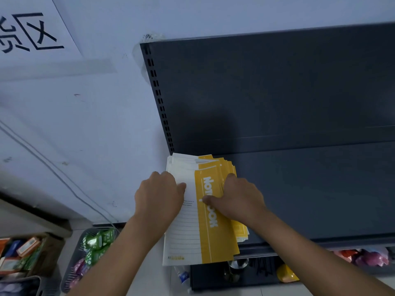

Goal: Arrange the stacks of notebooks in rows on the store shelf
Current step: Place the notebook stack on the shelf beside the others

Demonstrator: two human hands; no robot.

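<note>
A stack of white-and-yellow notebooks [210, 242] lies at the left end of the dark grey store shelf [310, 189], its front end hanging over the shelf edge. The notebooks are fanned unevenly at the back and right. My left hand [160, 195] grips the stack's left edge, thumb on the white cover. My right hand [237, 199] grips the right side, thumb on the yellow band over the word NOTEBOOK, fingers curled among the fanned edges.
The shelf's back panel [267, 92] rises behind, with a slotted upright [159, 99] at its left against a pale wall [74, 124]. Below left stand a basket of green packs [96, 244] and a box of goods [23, 253]. Lower shelves hold coloured items [367, 256].
</note>
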